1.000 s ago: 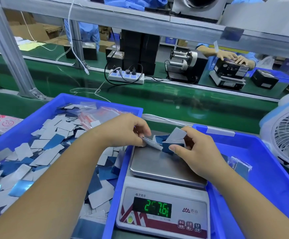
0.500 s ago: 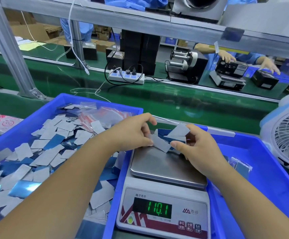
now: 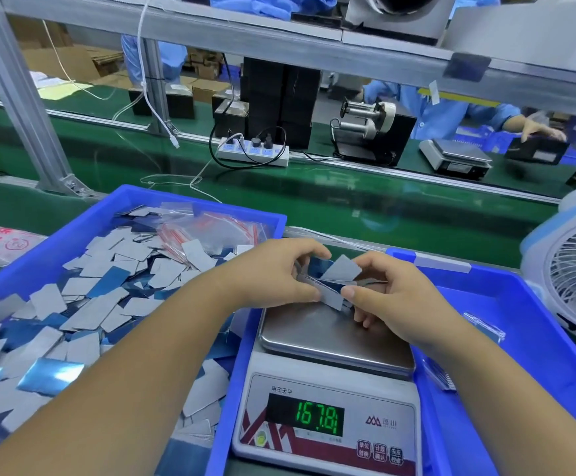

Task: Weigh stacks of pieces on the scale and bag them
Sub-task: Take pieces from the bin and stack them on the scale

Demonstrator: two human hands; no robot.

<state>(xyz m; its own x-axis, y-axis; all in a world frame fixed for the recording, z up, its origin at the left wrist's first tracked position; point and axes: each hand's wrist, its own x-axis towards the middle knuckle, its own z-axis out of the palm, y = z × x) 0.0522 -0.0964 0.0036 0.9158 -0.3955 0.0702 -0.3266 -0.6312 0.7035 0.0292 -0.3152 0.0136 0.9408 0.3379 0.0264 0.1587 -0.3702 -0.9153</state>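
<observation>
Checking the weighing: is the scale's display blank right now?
No, the scale display shows lit green digits while both hands hold pieces over its pan.

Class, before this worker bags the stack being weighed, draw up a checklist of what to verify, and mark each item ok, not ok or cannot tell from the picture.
1. Stack of pieces squared up: not ok, pieces fan out at angles.
2. Hands off the scale for a true reading: not ok, left hand and right hand both grip the stack over the pan.
3. Display lit and readable: ok, though last digit unclear.
4. Weight on target: cannot tell, no target shown.
5. Bags within reach: ok, in the left bin.
</observation>
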